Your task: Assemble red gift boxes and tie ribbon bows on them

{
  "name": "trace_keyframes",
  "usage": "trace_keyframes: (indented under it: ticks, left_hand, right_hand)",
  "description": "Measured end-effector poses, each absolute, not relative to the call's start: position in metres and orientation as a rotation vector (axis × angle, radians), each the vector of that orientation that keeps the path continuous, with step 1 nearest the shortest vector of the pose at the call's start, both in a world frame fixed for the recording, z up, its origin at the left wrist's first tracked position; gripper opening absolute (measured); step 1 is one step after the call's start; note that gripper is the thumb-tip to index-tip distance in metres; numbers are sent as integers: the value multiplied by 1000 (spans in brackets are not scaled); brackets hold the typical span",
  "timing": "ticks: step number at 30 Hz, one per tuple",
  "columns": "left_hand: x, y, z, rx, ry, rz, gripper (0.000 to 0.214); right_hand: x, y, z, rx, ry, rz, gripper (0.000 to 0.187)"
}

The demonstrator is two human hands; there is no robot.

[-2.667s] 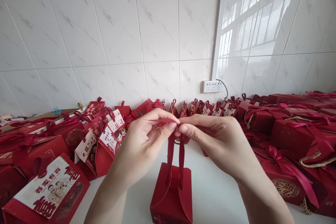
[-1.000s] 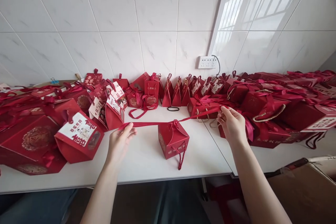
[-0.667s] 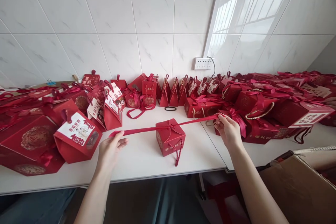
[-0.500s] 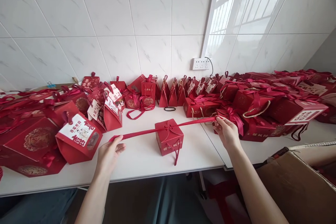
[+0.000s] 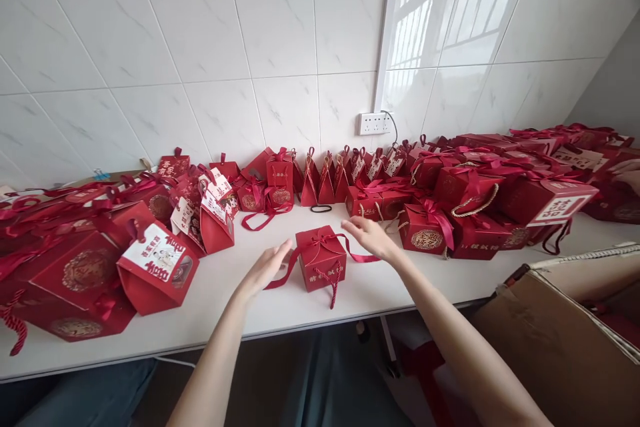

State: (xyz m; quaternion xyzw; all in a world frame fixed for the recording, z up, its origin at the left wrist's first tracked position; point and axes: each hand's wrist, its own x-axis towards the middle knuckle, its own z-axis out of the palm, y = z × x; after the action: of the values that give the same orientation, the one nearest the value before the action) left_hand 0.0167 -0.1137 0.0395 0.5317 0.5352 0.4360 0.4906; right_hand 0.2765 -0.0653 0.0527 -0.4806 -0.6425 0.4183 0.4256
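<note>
A small red gift box [image 5: 323, 265] stands upright on the white table, with gold lettering and a twisted red cord on its front. A dark red ribbon [image 5: 357, 256] threads through the folded top, and its loose ends drop to the table on either side. My left hand [image 5: 269, 268] is left of the box, fingers stretched out, close to the left ribbon end. On the other side my right hand [image 5: 369, 237] reaches over the right ribbon end with its fingers extended. Neither hand visibly grips the ribbon.
Finished-looking red boxes crowd the left [image 5: 75, 280] and right [image 5: 475, 193] of the table [image 5: 240, 320]. Pointed boxes [image 5: 327, 185] line the tiled wall below a socket strip [image 5: 376, 123]. A cardboard carton [image 5: 560, 333] stands at lower right. Another person's hand [image 5: 627, 170] shows at far right.
Both hands have let go of the ribbon, which was stretched taut sideways, and have moved inward towards the box. The ribbon ends now hang slack. The view has shifted slightly.
</note>
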Motion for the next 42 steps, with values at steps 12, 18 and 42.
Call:
trace_keyframes:
  ticks: [12, 18, 42]
  left_hand:
    - [28, -116, 27, 1131, 980, 1040, 44]
    - [28, -141, 17, 1081, 1031, 1099, 43]
    - [25, -169, 54, 1404, 1197, 752, 24]
  right_hand:
    - [268, -75, 24, -754, -1452, 1750, 41]
    - [278, -104, 13, -702, -1364, 1861, 37]
    - [248, -130, 60, -838, -1983, 1015, 28]
